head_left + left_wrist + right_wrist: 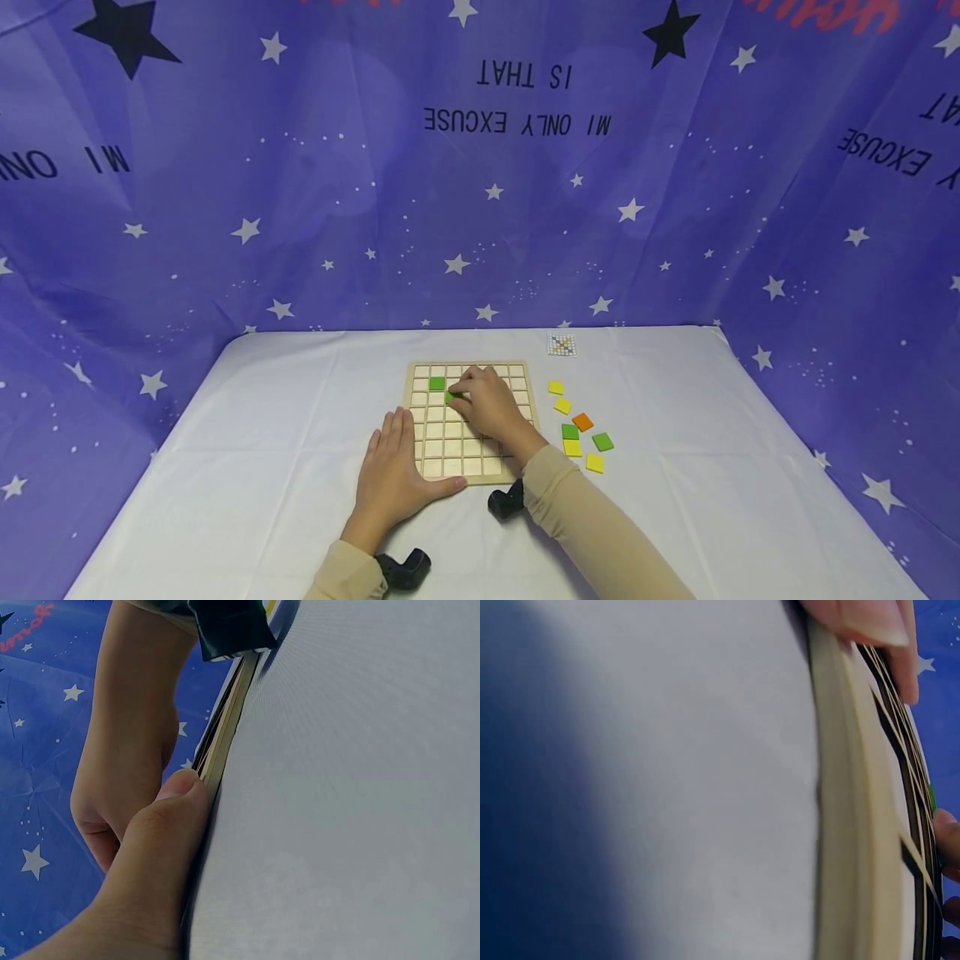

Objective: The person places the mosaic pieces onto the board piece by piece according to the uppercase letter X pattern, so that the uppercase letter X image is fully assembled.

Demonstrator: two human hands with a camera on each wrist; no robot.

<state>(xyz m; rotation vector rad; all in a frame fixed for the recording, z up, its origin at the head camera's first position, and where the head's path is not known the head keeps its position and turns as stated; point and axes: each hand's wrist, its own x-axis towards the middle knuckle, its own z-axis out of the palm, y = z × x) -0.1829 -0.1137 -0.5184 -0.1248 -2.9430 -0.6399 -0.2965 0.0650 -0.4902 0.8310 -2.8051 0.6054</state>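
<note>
Green tile (452,396) pinched by right hand (489,406) (over wooden grid board (420,442)).

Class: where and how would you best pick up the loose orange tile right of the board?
Probably pinch the orange tile by two opposite edges from above: it lies flat, turned diamond-wise, apart from its neighbours, so fingers fit beside it.

Loose tiles (579,429) crowd the board (517,371) (right side only).
</note>
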